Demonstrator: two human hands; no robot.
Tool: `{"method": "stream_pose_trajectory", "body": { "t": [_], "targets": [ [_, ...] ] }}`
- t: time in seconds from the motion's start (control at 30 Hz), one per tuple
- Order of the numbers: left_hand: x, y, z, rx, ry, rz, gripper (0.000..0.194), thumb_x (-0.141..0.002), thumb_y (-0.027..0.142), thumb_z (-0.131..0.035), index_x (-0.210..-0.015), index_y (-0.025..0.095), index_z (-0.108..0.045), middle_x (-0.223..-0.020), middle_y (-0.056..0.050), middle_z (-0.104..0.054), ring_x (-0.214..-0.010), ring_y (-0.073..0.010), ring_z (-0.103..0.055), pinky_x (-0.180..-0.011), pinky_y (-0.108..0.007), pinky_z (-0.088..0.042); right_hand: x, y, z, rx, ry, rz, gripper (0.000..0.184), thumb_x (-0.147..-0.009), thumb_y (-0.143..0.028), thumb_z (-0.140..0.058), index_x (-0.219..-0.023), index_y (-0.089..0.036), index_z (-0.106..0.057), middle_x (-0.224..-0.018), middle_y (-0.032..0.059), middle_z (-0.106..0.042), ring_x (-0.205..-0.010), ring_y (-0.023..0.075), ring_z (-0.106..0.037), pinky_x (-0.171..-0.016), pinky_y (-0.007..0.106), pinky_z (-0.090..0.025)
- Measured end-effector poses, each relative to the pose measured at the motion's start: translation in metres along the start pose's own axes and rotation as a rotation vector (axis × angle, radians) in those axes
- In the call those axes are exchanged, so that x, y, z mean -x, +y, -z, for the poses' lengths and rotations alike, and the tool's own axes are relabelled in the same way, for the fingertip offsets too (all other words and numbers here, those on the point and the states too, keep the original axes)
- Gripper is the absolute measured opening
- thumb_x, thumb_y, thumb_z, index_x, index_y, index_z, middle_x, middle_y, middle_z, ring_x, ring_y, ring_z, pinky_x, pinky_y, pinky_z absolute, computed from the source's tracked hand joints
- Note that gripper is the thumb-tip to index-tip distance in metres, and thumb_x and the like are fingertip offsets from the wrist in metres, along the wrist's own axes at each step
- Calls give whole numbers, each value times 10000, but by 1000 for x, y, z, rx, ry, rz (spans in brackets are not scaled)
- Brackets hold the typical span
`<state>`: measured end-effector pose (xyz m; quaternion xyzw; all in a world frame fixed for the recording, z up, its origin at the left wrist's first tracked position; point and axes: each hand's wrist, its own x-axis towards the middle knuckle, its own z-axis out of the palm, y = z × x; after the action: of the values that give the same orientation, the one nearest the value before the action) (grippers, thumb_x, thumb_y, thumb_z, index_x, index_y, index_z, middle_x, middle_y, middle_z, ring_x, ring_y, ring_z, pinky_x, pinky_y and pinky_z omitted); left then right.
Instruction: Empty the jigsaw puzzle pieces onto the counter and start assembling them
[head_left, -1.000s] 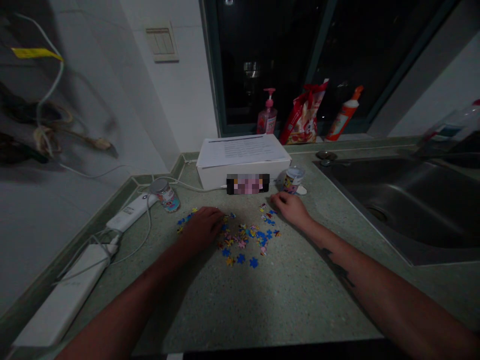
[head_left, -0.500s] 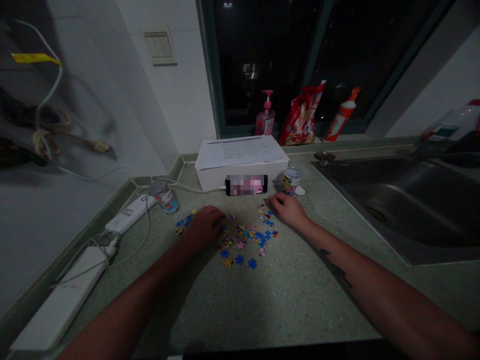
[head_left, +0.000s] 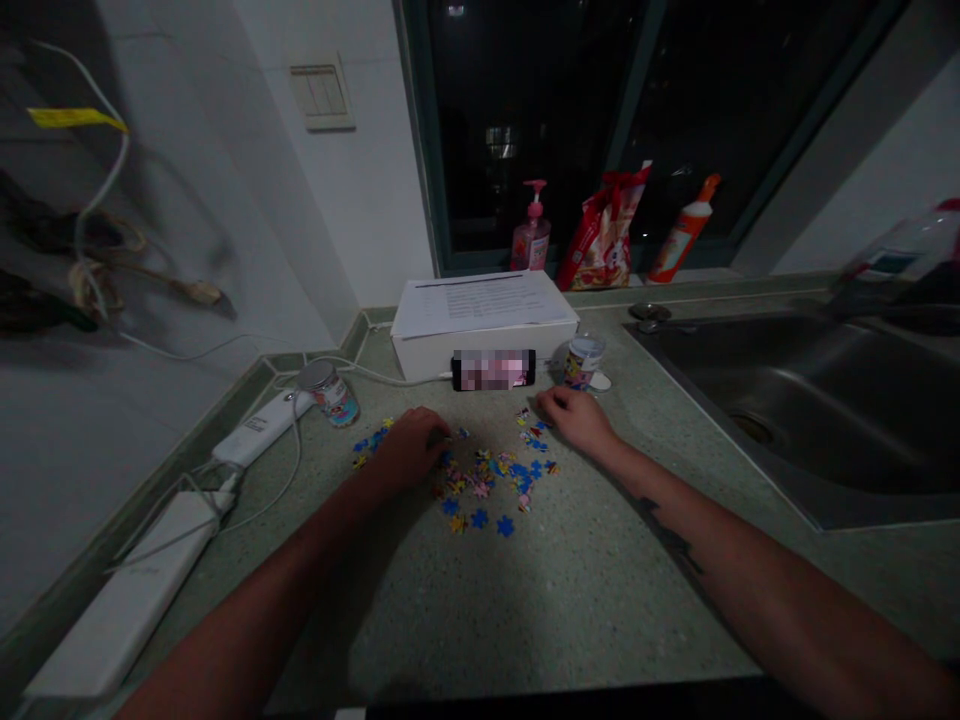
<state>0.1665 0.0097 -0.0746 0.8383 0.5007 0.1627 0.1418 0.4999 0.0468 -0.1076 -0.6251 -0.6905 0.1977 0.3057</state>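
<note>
Small jigsaw puzzle pieces (head_left: 480, 482) in blue, yellow and pink lie scattered on the speckled green countertop (head_left: 585, 590). My left hand (head_left: 409, 448) rests palm down at the left edge of the scatter, its fingertips among the pieces. My right hand (head_left: 577, 420) lies palm down at the far right of the pieces, close to a few of them. Neither hand shows a held piece, but the fingers are partly hidden. A small printed can (head_left: 330, 395) stands left of my left hand, and a similar one (head_left: 583, 362) stands beyond my right hand.
A white box (head_left: 484, 355) topped with a printed sheet stands behind the pieces, with a blurred phone (head_left: 493, 370) leaning against it. A steel sink (head_left: 795, 410) lies to the right. A white power strip (head_left: 124, 600) and cables run along the left edge.
The view has shifted slightly. My left hand has moved a little toward the far side, and my right hand and the pieces stay nearly in place.
</note>
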Motion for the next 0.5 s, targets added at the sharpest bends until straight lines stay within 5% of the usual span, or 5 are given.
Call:
{"method": "stream_pose_trajectory", "body": {
  "t": [0.3,0.5],
  "targets": [
    [2,3,-4,158,51,196,84,-867,197,-696,-938,217,-736,-979,-56,-770,-940,-245,-715,-890,-370,-570,0,-1,1,-20,-3,15,388,-994,-467,-517,-746,-219,-682,-714,56,-728,-683,220,-650,-641,318,-419],
    [7,-10,21,153,142,354,159,-933,301,-642,-1023,224,-748,-1016,-42,-810,-968,-238,-745,-896,-336,-562,0,-2,3,-35,-3,13,382,-992,-461,-520,-752,-217,-690,-738,67,-744,-710,233,-664,-658,322,-421]
  ]
}}
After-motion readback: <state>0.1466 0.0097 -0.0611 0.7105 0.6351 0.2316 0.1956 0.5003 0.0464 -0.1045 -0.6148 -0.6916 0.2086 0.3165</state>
